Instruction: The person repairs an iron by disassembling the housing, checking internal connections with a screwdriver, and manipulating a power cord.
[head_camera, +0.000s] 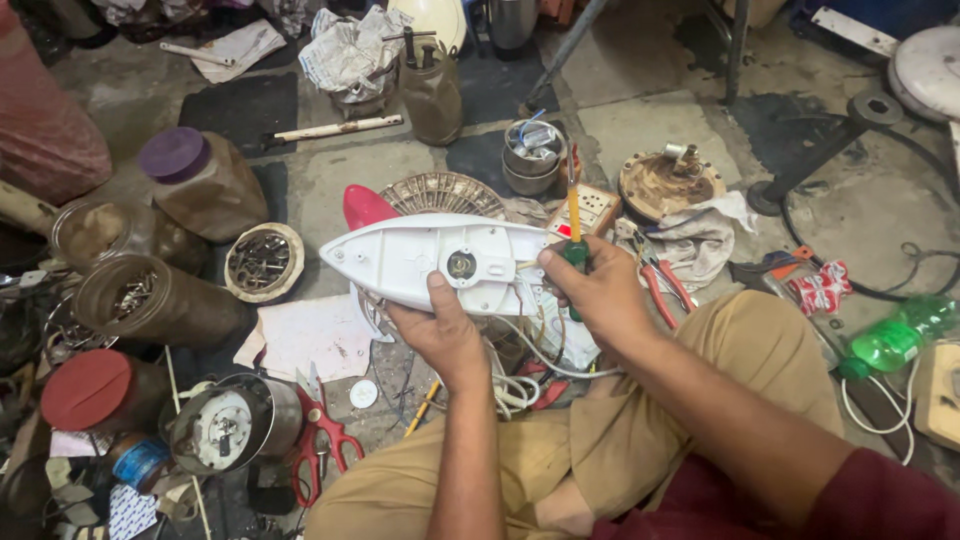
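A white plastic iron casing, boat-shaped with its pointed end to the left, is held above the floor. My left hand supports it from below, thumb on the casing near a round hole with a metal part. At the casing's right end my right hand grips a screwdriver with a green and yellow handle, held upright. Loose wires hang from the casing toward my lap.
Brown jars of small parts and a purple-lidded jar stand at the left. Red scissors, red pliers, a hammer, a socket board, metal cups and a green bottle lie around my crossed legs.
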